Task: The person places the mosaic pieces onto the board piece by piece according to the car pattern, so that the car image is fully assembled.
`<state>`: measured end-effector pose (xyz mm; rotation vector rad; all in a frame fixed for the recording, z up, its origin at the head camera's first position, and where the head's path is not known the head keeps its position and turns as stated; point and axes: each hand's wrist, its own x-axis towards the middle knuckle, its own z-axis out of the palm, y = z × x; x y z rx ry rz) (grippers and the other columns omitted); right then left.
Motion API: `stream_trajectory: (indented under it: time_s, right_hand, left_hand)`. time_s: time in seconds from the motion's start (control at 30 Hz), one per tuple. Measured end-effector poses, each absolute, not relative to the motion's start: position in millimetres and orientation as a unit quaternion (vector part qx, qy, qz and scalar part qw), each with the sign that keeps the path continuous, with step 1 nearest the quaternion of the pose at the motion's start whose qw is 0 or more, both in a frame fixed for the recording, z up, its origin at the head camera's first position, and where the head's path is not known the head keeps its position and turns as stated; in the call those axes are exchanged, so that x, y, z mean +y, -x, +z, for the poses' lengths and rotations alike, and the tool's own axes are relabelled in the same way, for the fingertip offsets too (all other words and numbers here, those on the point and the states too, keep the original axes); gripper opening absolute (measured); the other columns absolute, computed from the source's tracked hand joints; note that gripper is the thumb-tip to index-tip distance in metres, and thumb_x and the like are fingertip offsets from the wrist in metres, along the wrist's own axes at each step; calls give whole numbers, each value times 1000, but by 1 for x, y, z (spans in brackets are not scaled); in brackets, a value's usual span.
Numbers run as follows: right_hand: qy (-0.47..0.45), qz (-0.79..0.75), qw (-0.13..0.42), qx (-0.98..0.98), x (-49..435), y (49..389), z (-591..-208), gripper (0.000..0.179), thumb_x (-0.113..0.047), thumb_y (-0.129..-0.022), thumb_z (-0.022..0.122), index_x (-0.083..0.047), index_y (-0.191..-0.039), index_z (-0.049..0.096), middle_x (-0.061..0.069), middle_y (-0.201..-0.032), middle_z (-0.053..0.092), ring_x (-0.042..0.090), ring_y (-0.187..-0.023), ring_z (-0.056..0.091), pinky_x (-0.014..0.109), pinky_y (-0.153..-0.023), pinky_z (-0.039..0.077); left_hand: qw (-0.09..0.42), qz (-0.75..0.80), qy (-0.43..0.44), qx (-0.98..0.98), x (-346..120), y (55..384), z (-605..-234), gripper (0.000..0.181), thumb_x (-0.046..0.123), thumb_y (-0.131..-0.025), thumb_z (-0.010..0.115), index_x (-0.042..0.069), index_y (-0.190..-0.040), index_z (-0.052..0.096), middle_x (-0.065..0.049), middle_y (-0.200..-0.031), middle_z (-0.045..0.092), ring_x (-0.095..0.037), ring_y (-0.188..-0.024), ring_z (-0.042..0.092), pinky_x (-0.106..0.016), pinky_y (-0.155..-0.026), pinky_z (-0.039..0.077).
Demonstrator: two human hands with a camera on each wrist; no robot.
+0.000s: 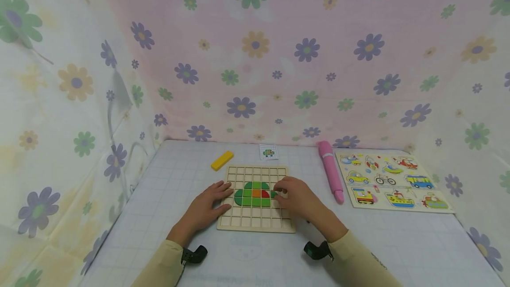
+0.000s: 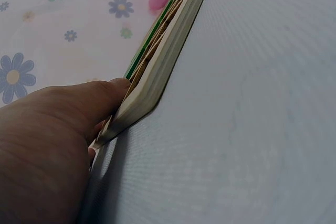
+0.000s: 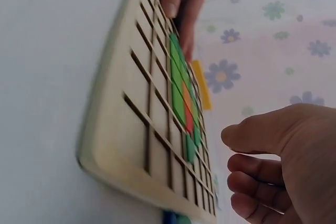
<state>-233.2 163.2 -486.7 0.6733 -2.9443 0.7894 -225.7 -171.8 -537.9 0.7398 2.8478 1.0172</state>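
Note:
A wooden grid board (image 1: 256,223) lies on the table with light and dark green, orange and red pieces (image 1: 252,195) in its middle cells. My left hand (image 1: 205,205) rests at the board's left side with fingers extended, and in the left wrist view its thumb (image 2: 107,95) touches the rim. Over the right side of the board is my right hand (image 1: 299,196), near a dark green piece (image 1: 273,194). In the right wrist view its fingers (image 3: 257,169) are loosely bent, the thumb stands apart, and I see nothing between them. That dark green piece (image 3: 190,148) sits in the grid.
Behind the board are a yellow bar (image 1: 222,160) and a small picture card (image 1: 268,152). A long pink cylinder (image 1: 331,172) lies to the right, beside a vehicle puzzle board (image 1: 398,203). Blue and green bits (image 3: 169,217) show past the grid board's edge. Flowered cloth (image 1: 279,65) surrounds the table.

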Motion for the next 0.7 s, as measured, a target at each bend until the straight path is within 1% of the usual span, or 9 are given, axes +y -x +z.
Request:
stream_trajectory:
  time_s: [0.07,0.2,0.33,0.5,0.6,0.7]
  right_hand:
    - [-215,255,18,-943,174,236,-483,16,-10,-95,85,-12,-110,81,-7,-99,69,14,-90,62,36,-80,59]
    - [-210,255,25,-944,197,239,-481,16,-10,-95,84,-10,-111,81,-6,-100,69,18,-92,63,36,-78,58]
    - [-198,248,28,-948,213,240,-482,16,-10,-95,84,-11,-111,81,-5,-101,70,18,-92,62,35,-78,58]
    - [-186,240,5,-953,224,241,-485,17,-9,-96,83,-11,-112,82,-2,-106,72,19,-94,62,35,-78,58]
    - [-176,234,-14,-956,227,240,-488,16,-9,-96,82,-15,-111,83,-2,-110,73,18,-95,62,35,-80,58]
    - [-182,236,-24,-954,228,238,-493,16,-7,-95,83,-17,-108,83,-3,-112,74,18,-97,63,39,-84,59]
  left_hand:
    - [14,324,-238,916,-172,226,-538,52,32,-105,74,13,-153,65,-1,-167,49,-33,-160,33,-63,-125,31]
    - [18,322,-235,917,-172,226,-538,53,33,-105,74,14,-154,65,1,-168,48,-32,-161,31,-62,-126,30]
    - [9,321,-240,916,-172,227,-539,52,33,-105,75,14,-153,65,-1,-167,49,-34,-159,33,-63,-124,32]
    - [9,318,-240,917,-173,228,-541,52,34,-105,74,14,-153,66,0,-167,49,-34,-160,33,-63,-124,32]
    - [10,317,-240,918,-173,228,-541,52,35,-105,74,14,-153,65,0,-167,49,-33,-160,33,-63,-124,32]
    - [12,316,-240,918,-173,228,-541,53,35,-106,73,15,-154,65,1,-167,48,-32,-160,33,-62,-125,31]
